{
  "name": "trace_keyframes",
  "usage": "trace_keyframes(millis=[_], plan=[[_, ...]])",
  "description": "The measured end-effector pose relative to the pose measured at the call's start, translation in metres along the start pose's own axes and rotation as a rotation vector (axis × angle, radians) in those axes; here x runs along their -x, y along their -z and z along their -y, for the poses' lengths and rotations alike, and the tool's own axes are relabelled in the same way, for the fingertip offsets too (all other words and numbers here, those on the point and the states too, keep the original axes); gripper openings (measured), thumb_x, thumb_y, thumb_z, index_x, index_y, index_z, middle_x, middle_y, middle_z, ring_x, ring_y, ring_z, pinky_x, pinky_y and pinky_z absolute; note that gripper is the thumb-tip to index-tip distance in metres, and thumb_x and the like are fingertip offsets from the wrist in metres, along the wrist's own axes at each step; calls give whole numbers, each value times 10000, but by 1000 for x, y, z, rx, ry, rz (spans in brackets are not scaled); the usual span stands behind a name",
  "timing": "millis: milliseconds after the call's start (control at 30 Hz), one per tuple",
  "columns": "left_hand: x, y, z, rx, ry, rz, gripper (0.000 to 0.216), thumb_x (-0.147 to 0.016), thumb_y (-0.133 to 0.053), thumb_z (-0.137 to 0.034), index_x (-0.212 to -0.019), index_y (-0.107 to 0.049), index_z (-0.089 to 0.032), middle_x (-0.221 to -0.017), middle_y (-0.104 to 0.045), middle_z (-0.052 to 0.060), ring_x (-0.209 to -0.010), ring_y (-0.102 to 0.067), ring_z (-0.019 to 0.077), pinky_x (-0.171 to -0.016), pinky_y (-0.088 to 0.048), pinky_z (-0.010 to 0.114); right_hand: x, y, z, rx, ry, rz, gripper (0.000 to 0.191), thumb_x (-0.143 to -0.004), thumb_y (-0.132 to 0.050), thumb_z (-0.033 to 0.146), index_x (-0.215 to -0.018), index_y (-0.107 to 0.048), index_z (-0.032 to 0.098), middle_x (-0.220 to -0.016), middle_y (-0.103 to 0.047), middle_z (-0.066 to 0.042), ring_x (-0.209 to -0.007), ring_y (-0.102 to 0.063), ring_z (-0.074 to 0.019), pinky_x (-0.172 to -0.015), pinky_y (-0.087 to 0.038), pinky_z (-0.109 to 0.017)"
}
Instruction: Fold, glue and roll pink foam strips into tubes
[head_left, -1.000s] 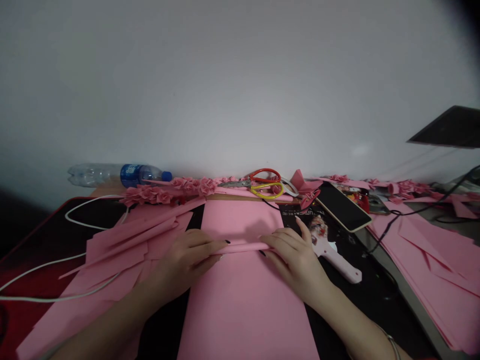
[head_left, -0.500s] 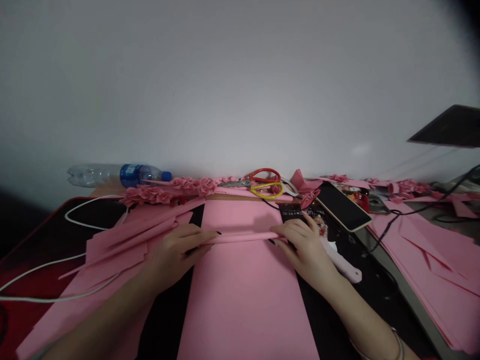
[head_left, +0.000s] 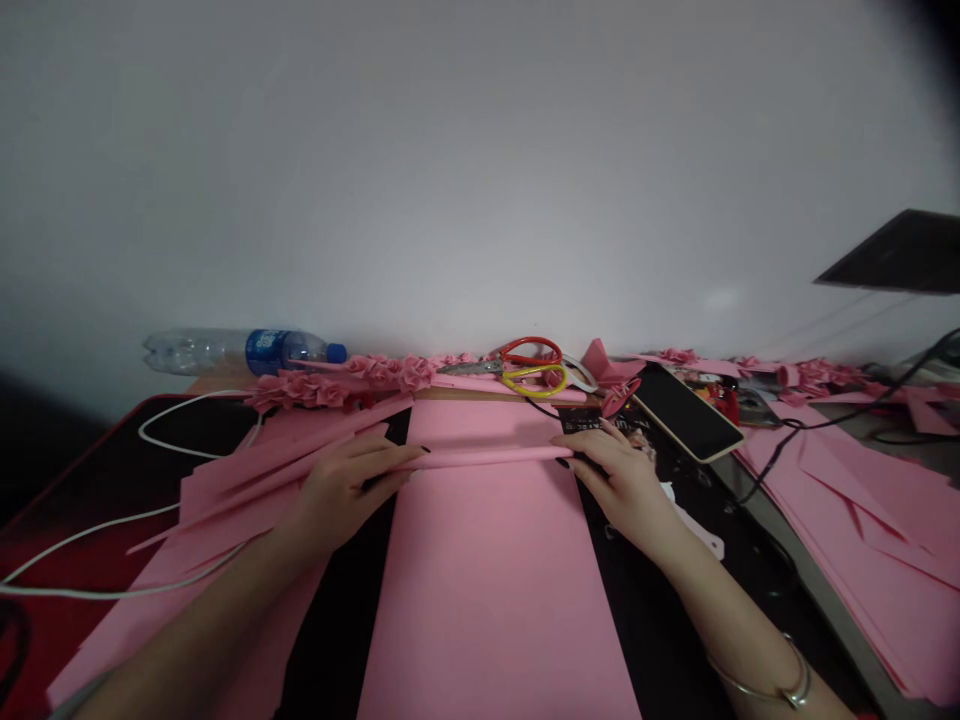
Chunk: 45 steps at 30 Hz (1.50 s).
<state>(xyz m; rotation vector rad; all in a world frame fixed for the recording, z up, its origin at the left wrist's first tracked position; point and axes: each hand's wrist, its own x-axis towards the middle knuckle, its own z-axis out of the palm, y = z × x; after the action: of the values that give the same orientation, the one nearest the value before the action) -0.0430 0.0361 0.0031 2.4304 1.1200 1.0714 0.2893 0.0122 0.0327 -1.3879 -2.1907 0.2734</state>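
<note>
Pink paper roll [head_left: 491,458], L hand [head_left: 339,492] & R hand [head_left: 626,485] pinching opp. ends, both angled inward

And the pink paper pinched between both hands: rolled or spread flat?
Rolled, at least partly: a thin pink roll spans between the left hand and right hand, across flat pink paper. Cannot tell if fully rolled.

A slim pink paper roll [head_left: 495,457] lies crosswise, nearly straight, over a smooth, flat pink paper sheet [head_left: 495,585], close to its far edge and spanning about its full width. The sheet runs lengthwise on a black mat [head_left: 337,620], its far end near the mat's far edge.
</note>
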Motion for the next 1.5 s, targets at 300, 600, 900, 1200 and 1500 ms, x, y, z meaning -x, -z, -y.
trace_keyframes(millis=[300,600,900,1200,1500], plan=[[-2,0,-5,-28,-68,-23,213,-927,-537,-288,-1076,-668,-209,-915,-705,40,-821,-647,168,-727,-521,275,1,3,10,-132,16,-55,207,-869,-557,201,-1047,-659,219,-983,-698,-71,-931,-631,-218,-845,-488,-377],[-1,2,-14,-215,-188,-17,156,-917,-553,-255,-1006,-671,-205,-805,-674,6,-779,-609,153,-1018,-357,447,5,-10,25,-181,103,-124,130,-863,-590,190,-963,-669,215,-878,-725,-48,-822,-646,-198,-825,-474,-381],[-1,2,-20,-206,-179,45,161,-923,-525,-258,-1005,-659,-221,-822,-678,-3,-787,-623,158,-1074,-288,495,4,-7,28,-189,101,-79,127,-871,-583,224,-949,-682,219,-848,-727,-45,-783,-651,-188,-800,-489,-361],[-3,11,-9,-175,-134,110,170,-923,-523,-257,-960,-677,-196,-794,-689,2,-756,-633,155,-981,-415,437,-3,13,7,-214,-51,-18,130,-843,-599,248,-900,-708,206,-890,-731,-64,-849,-669,-218,-765,-524,-343],[-5,9,-5,-46,-122,134,240,-930,-477,-161,-1095,-649,-185,-899,-712,24,-814,-660,166,-965,-450,418,-2,19,-4,-256,-144,8,171,-831,-605,288,-926,-726,213,-928,-738,-62,-847,-692,-232,-752,-555,-350]])
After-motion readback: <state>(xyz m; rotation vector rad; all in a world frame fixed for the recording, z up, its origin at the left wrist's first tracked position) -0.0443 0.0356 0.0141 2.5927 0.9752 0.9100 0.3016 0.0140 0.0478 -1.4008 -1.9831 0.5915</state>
